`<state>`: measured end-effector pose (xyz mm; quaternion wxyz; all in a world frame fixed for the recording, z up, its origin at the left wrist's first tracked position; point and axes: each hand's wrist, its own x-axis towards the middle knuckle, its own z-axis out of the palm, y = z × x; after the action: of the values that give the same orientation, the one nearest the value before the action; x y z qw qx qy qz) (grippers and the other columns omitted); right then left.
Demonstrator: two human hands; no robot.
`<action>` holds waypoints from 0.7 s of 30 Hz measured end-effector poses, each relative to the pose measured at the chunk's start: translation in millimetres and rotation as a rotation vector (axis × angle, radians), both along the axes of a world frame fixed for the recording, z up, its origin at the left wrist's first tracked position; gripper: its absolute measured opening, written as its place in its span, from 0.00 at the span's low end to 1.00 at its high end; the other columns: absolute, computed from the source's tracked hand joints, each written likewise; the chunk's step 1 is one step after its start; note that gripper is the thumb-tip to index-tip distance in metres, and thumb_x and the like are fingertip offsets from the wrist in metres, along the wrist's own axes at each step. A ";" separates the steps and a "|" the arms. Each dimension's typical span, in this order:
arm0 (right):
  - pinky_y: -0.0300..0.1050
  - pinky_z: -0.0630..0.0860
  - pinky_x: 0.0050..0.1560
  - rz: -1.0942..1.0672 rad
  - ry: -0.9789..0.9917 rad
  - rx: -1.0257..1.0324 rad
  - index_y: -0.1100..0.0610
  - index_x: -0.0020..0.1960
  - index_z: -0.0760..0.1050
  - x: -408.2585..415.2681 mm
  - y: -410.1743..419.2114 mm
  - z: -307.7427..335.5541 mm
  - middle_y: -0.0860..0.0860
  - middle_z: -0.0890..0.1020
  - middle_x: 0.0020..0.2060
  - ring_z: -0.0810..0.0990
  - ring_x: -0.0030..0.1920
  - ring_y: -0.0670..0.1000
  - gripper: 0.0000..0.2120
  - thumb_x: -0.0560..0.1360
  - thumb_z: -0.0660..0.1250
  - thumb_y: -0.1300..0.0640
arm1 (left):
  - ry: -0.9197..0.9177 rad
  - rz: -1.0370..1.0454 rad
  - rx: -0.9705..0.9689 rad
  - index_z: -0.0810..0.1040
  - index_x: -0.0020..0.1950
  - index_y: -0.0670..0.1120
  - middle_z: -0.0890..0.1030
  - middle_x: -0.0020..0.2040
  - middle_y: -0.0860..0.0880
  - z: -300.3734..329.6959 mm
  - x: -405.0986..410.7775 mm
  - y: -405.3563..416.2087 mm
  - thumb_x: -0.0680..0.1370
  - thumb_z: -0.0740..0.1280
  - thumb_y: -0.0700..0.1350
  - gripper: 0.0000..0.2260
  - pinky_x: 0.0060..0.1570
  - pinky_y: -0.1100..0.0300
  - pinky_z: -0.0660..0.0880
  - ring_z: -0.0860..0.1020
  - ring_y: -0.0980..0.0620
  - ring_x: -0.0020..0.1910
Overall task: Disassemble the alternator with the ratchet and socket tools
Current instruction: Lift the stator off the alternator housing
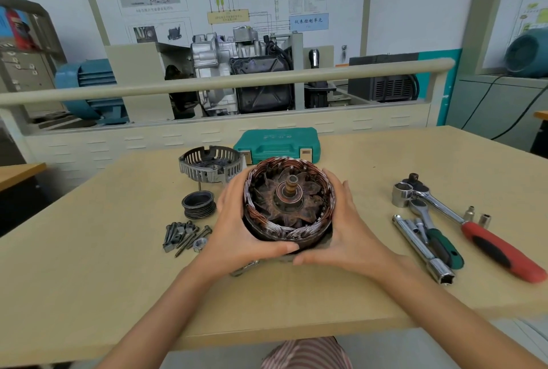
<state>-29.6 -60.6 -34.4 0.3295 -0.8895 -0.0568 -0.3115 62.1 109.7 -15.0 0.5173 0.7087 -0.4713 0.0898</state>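
Observation:
The alternator's stator ring with copper windings (267, 229) sits at the table's middle, its rusty rotor and shaft (292, 187) standing up inside it. My left hand (237, 229) grips the ring's left side and my right hand (347, 226) grips its right side, thumbs meeting at the front. The removed grey end cover (210, 168) lies behind on the left, the black pulley (198, 204) in front of it, and several bolts and a nut (185, 235) nearer me. A red-handled ratchet (474, 226) with a socket lies on the right.
A green-handled ratchet (439, 241), a chrome extension bar (421, 250) and small loose sockets (477, 217) lie beside the red ratchet. A closed green tool case (277, 143) stands at the back of the wooden table (118, 265). Behind the table is an engine display stand.

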 end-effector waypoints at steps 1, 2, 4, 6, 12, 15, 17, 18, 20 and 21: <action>0.58 0.34 0.72 -0.009 -0.024 0.009 0.26 0.65 0.35 0.9 0.8 -0.6 0.18 0.51 0.63 0.45 0.67 0.25 0.55 0.52 0.70 0.27 | 0.004 -0.005 0.006 0.61 0.67 0.60 0.67 0.67 0.55 0.3 0.0 0.1 0.53 0.76 0.62 0.46 0.69 0.42 0.62 0.64 0.49 0.70; 0.61 0.37 0.73 -0.005 -0.047 0.039 0.26 0.65 0.38 2.0 2.1 -1.5 0.19 0.54 0.63 0.47 0.68 0.26 0.54 0.53 0.72 0.29 | 0.008 -0.012 0.012 0.61 0.68 0.59 0.67 0.67 0.54 1.0 0.0 0.2 0.53 0.76 0.62 0.46 0.69 0.42 0.62 0.64 0.49 0.70; 0.64 0.49 0.72 0.051 -0.082 0.155 0.29 0.67 0.45 3.4 5.6 -3.4 0.26 0.60 0.65 0.57 0.71 0.36 0.52 0.54 0.76 0.34 | 0.010 -0.018 0.039 0.60 0.68 0.60 0.67 0.67 0.55 2.8 -0.3 1.4 0.53 0.75 0.62 0.46 0.69 0.43 0.62 0.64 0.50 0.70; 0.54 0.62 0.71 0.107 -0.089 0.265 0.33 0.69 0.50 2.5 7.4 -4.0 0.37 0.65 0.67 0.64 0.70 0.44 0.52 0.55 0.79 0.40 | -0.003 -0.015 0.102 0.57 0.68 0.62 0.64 0.68 0.57 5.1 -0.2 4.2 0.54 0.74 0.64 0.46 0.70 0.43 0.61 0.62 0.52 0.71; 0.31 0.67 0.62 0.129 -0.132 0.319 0.36 0.69 0.55 2.0 4.8 -9.0 0.36 0.70 0.64 0.69 0.66 0.41 0.51 0.55 0.82 0.48 | -0.136 -0.052 0.368 0.50 0.69 0.68 0.55 0.67 0.69 17.7 22.2 25.0 0.56 0.72 0.68 0.47 0.72 0.48 0.53 0.53 0.62 0.69; 0.32 0.67 0.62 0.128 -0.142 0.311 0.37 0.69 0.57 2.4 4.8 -8.9 0.37 0.71 0.64 0.69 0.66 0.42 0.51 0.55 0.82 0.48 | -0.145 -0.042 0.429 0.50 0.69 0.68 0.57 0.67 0.65 25.2 30.5 27.2 0.54 0.71 0.70 0.48 0.72 0.47 0.52 0.52 0.62 0.69; 0.32 0.67 0.62 0.122 -0.141 0.308 0.37 0.69 0.57 2.3 5.7 -8.1 0.37 0.71 0.64 0.69 0.66 0.42 0.51 0.54 0.82 0.48 | -0.088 -0.071 0.497 0.43 0.71 0.68 0.51 0.68 0.71 28.1 33.7 24.1 0.54 0.73 0.67 0.54 0.73 0.47 0.50 0.48 0.63 0.70; 0.32 0.67 0.62 0.120 -0.140 0.309 0.37 0.69 0.57 2.2 6.1 -7.9 0.37 0.71 0.64 0.70 0.66 0.42 0.51 0.54 0.82 0.48 | -0.056 -0.090 0.528 0.40 0.72 0.67 0.47 0.67 0.74 29.0 35.1 22.5 0.53 0.74 0.66 0.57 0.73 0.47 0.48 0.46 0.63 0.71; 0.31 0.67 0.61 0.123 -0.144 0.316 0.36 0.69 0.57 2.4 6.7 -7.1 0.38 0.72 0.64 0.70 0.66 0.42 0.50 0.55 0.82 0.48 | -0.002 -0.122 0.560 0.38 0.70 0.71 0.45 0.66 0.77 30.9 38.0 20.9 0.53 0.76 0.63 0.58 0.74 0.45 0.47 0.44 0.59 0.74; 0.30 0.67 0.61 0.123 -0.144 0.320 0.36 0.69 0.58 2.2 7.3 -6.5 0.37 0.71 0.64 0.70 0.66 0.42 0.50 0.54 0.82 0.47 | -0.001 -0.133 0.559 0.40 0.66 0.76 0.45 0.65 0.79 31.9 38.6 21.1 0.53 0.77 0.63 0.56 0.74 0.45 0.48 0.44 0.58 0.75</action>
<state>-27.4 -53.3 -40.9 0.4802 -0.7960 -0.0844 -0.3588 100.7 130.9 16.9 0.3064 0.7913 -0.5234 -0.0774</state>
